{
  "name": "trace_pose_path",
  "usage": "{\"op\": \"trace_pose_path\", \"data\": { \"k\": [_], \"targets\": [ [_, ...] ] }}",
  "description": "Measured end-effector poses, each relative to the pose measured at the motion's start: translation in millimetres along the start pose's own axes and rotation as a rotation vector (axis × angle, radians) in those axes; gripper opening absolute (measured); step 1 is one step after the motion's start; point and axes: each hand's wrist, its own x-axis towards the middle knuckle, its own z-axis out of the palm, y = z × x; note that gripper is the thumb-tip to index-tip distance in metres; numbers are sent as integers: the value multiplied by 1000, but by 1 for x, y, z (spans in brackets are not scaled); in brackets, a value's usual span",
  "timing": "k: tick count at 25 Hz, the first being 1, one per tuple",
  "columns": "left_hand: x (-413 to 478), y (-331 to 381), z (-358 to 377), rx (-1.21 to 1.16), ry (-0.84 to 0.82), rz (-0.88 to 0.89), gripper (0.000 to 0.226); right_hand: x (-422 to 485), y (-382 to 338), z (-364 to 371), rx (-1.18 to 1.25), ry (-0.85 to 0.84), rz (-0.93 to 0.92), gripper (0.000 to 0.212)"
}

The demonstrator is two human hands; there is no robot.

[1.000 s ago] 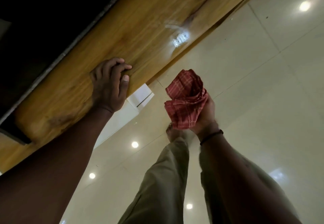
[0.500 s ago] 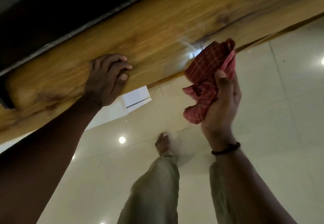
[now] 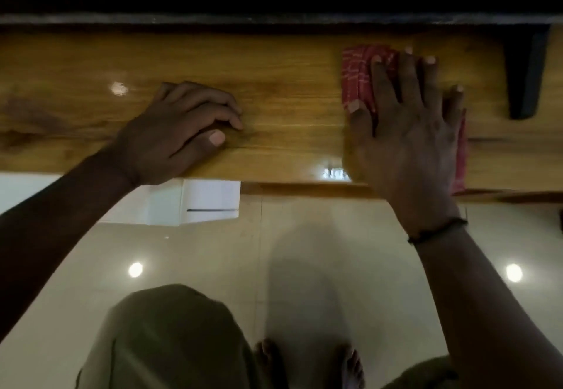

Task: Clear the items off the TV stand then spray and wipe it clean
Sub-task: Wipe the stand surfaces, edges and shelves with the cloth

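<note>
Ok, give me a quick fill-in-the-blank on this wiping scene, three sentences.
1. The right hand presses a ___ cloth flat on the stand.
2. The left hand rests on the stand, holding ___.
3. The black TV foot stands to the cloth's ___.
Missing words: red; nothing; right.

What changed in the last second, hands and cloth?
The right hand brought the red cloth from mid-air in front of the TV stand down onto its wooden top; the cloth, bunched in a grip before, now lies pressed under spread fingers. The left hand stayed resting on the stand's front edge, holding nothing.
</note>
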Motion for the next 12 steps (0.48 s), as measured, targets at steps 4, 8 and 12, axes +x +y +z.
{"op": "trace_pose_path", "data": {
  "k": [4,8,12],
  "targets": [
    [2,-1,7,-58,97,-17,43,4,-11,8,-37,47,-90,70],
    [-12,-3,11,-104,367,-124,42,-20,-103,38,-37,161,-382,63],
    [-25,16,13,-220,589,-288,40,-61,-150,63,-81,279,-581,47]
  ]
}}
